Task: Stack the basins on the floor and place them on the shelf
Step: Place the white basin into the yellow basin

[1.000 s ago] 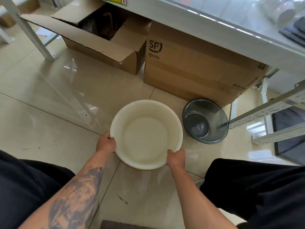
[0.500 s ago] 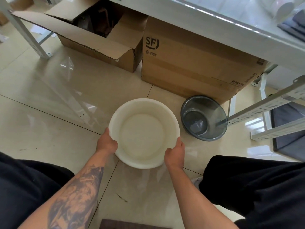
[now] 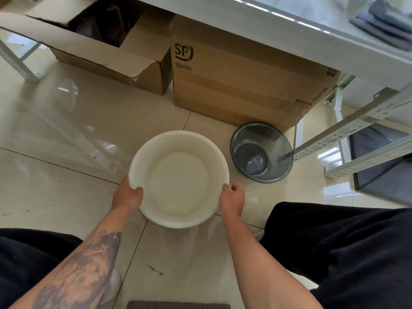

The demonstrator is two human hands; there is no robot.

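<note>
A round white basin [image 3: 178, 166] sits low over the tiled floor in the middle of the head view. My left hand [image 3: 128, 195] grips its left rim, thumb over the edge. My right hand [image 3: 231, 197] holds the right rim, fingers curled against the outer wall. A smaller, translucent grey basin [image 3: 260, 152] stands on the floor just right of the white one, apart from it, against a cardboard box. Neither basin holds anything.
A closed SF cardboard box [image 3: 240, 85] and an open box [image 3: 111, 52] stand behind the basins under a white table [image 3: 289, 34]. A white metal shelf frame [image 3: 347, 139] stands at the right. My black-trousered knees flank the floor space.
My hands have shifted a little further up both sides of the white basin's rim. The camera has tilted slightly; the grey basin has not moved.
</note>
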